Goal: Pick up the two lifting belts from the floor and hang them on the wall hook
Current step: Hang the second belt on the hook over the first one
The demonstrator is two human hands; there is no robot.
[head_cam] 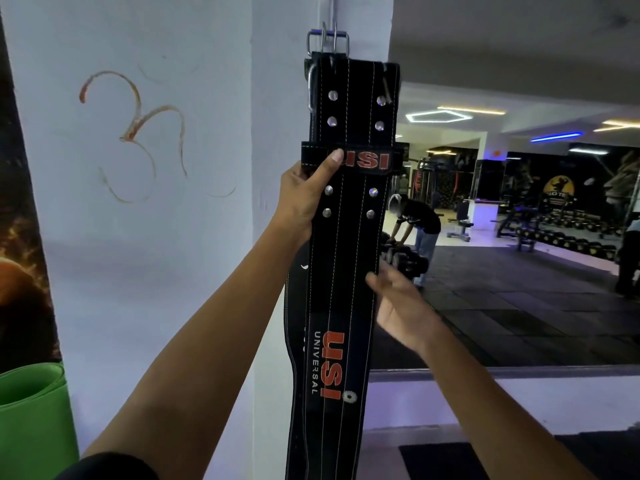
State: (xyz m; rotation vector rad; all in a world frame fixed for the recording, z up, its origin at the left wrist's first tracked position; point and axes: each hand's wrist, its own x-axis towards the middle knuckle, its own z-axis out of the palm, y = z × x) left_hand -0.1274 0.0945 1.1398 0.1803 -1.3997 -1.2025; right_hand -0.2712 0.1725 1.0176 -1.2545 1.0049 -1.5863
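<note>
A black lifting belt with red USI lettering hangs straight down the white wall corner. Its steel buckle is at the top, by the wall hook. A second black belt hangs behind it, mostly hidden, with only its left edge showing. My left hand grips the front belt's left edge, thumb pressed on the keeper loop. My right hand is open, fingers spread, touching the belt's right edge lower down.
A rolled green mat stands at the lower left against the wall. A large mirror to the right reflects the gym, with a person bent over dumbbells. A dark floor mat lies below.
</note>
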